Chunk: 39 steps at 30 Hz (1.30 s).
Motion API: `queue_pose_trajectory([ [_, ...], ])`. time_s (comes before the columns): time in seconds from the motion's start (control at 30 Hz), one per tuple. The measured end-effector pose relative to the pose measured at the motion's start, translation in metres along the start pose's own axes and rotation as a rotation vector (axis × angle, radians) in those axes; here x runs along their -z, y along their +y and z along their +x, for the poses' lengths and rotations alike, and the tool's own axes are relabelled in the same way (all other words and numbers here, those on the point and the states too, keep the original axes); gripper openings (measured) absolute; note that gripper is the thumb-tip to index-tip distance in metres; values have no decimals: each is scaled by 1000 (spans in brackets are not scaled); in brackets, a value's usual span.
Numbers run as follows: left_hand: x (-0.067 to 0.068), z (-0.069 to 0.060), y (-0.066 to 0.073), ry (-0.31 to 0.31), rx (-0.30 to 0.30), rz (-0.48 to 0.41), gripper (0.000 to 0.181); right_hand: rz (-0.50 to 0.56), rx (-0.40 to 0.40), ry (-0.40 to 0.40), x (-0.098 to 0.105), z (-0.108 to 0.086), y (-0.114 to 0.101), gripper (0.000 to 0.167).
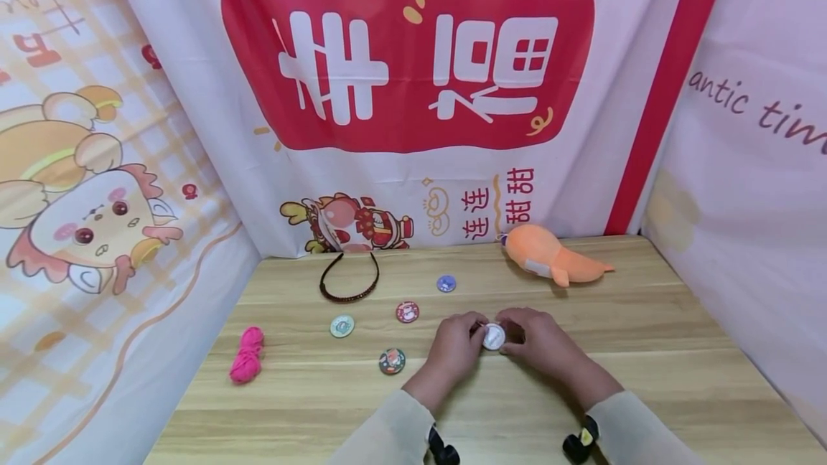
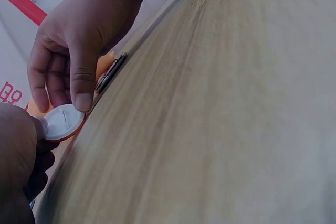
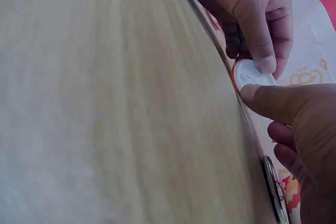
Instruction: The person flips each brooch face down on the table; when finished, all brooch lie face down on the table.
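Left hand: the fingers are curled and the rim of the white-backed badge is pinched by the left hand (image 1: 457,341), thumb laid on its edge.
Right hand: the opposite rim is grasped by the right hand (image 1: 539,336), thumb pressed near the edge, wrist angled inward.
White-backed badge: the round disc (image 1: 494,336) is held between both hands, nearer the person than the orange plush toy (image 1: 555,258) and slightly left of it; a thin pin is seen across the smooth back, and a red-orange edge is shown.
Plush: soft, tapered cloth is seen, a pale label attached.
Left of the plush: four round printed badges (image 1: 408,312) are spread on the wood-grain table (image 1: 310,407); farther left are seen a dark, beaded-looking headband (image 1: 349,298) and a twisted pink yarn bundle (image 1: 248,355).
Hard to see: the held badge's front is turned away, some fingertips are hidden behind it, and both sleeves are cut off by the head view's lower edge.
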<state>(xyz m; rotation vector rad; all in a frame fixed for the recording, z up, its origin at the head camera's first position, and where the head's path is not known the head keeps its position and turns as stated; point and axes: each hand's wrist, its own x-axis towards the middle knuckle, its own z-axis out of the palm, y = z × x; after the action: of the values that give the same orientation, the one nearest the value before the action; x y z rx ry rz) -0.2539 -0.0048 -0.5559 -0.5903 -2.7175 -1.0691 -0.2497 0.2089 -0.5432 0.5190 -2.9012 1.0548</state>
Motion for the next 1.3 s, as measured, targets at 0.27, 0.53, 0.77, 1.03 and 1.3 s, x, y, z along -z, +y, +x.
queue_pose_trajectory([
  [0.27, 1, -1, -2, -75, 2, -42, 17, -13, 31, -4, 0, 0, 3, 31],
  [0.53, 4, -5, 0, -143, -46, 11, 37, 2, 25, -17, 4, -2, 9, 28],
  [0.77, 4, -4, 0, -139, -50, 14, 31, -66, 94, -8, 7, -4, 12, 28],
  [1.03, 7, -4, 1, -138, -63, 47, 27, -90, 130, -41, 10, -3, 12, 26],
  [1.3, 8, -4, 0, -150, -83, 67, 22, -94, 161, -56, 9, -1, 14, 25],
])
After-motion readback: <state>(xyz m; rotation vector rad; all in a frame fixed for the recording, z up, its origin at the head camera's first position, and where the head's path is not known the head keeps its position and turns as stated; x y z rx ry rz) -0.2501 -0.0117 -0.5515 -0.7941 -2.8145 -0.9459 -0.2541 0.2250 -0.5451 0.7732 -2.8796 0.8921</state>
